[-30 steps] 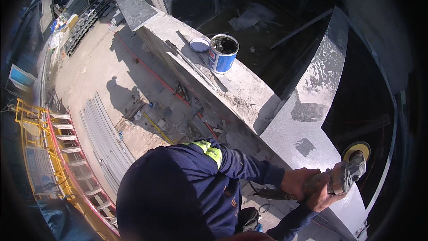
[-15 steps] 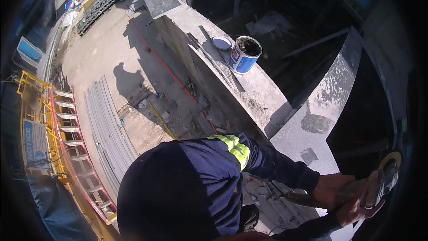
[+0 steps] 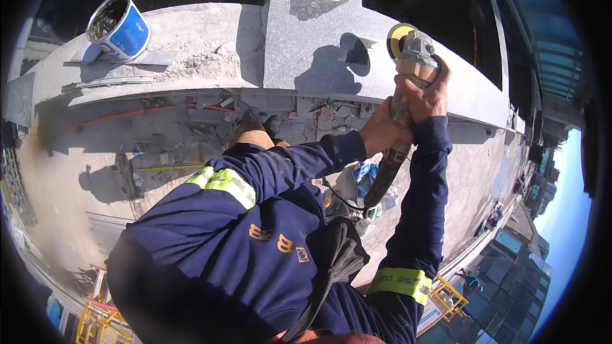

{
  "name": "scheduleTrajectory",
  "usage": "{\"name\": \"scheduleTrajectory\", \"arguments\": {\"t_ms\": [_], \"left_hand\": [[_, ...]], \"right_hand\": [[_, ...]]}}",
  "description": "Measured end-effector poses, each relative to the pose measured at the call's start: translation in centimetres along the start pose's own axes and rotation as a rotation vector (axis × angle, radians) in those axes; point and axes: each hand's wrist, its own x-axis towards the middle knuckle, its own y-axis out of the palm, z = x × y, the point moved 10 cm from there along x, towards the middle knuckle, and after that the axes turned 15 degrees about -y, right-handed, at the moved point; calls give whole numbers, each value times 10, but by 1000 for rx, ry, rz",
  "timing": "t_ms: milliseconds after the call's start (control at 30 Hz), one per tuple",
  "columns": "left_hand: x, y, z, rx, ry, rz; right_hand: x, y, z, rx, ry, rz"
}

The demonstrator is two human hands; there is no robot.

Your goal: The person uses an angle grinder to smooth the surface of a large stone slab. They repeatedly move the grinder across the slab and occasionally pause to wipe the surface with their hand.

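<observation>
An angle grinder (image 3: 417, 57) with a yellow-rimmed disc (image 3: 397, 39) is in both my hands. My left hand (image 3: 386, 130) wraps around the rear of its long body. Closer to the disc, my right hand (image 3: 426, 94) grips the tool by its front end. The disc is over the outer part of a grey stone slab (image 3: 306, 41) capping a low wall; whether it touches the stone I cannot tell. The tool's shadow falls on the slab. A black cord (image 3: 344, 199) trails from the grinder's back end.
A blue and white bucket (image 3: 131, 33) of dark material stands on the wall at left, its lid (image 3: 91, 52) beside it. Rubble (image 3: 185, 130) and a red cable (image 3: 121, 113) lie on the floor below. Yellow railings (image 3: 449, 299) and a distant person (image 3: 470, 279) show at lower right.
My view has swung to the right, so the bucket and wall now appear further left. The grinder has come from the lower right edge to over the slab, still in both hands.
</observation>
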Motion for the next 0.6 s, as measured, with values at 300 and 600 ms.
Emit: {"name": "scheduleTrajectory", "arguments": {"t_ms": [300,600], "left_hand": [[6,-25,32,-29,-134,-40],[39,-22,21,-50,-206,12]], "right_hand": [[-23,26,-59,-2,163,25],[7,18,-76,-99,303,14]]}}
